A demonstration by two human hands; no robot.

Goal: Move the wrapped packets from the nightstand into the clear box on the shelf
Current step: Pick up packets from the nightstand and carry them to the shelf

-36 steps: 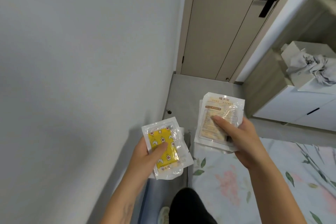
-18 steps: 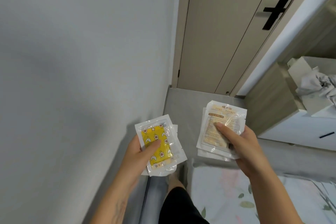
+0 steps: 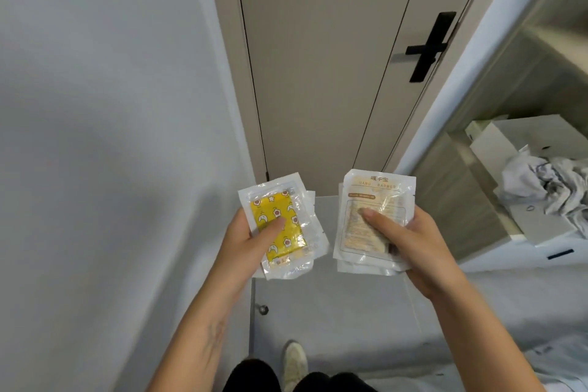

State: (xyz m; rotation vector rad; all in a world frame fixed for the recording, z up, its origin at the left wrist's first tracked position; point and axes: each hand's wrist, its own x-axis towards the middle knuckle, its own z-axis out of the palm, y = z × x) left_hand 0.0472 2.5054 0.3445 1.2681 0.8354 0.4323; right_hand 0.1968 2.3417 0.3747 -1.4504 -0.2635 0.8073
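My left hand (image 3: 245,242) holds a small stack of wrapped packets (image 3: 280,226) — the top one is yellow with a printed pattern, and my thumb presses on its face. My right hand (image 3: 410,239) holds a second stack (image 3: 372,200) — cream-coloured, with printed text — thumb on top, fingers curled behind. Both stacks are in the air, near each other, in front of the closed door (image 3: 318,73).

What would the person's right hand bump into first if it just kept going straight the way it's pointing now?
Probably the beige door. The right hand, gripping the pale packets, points up and slightly left in the picture, over the grey floor toward that door. Nothing shows in between, though depth is hard to judge from one view.
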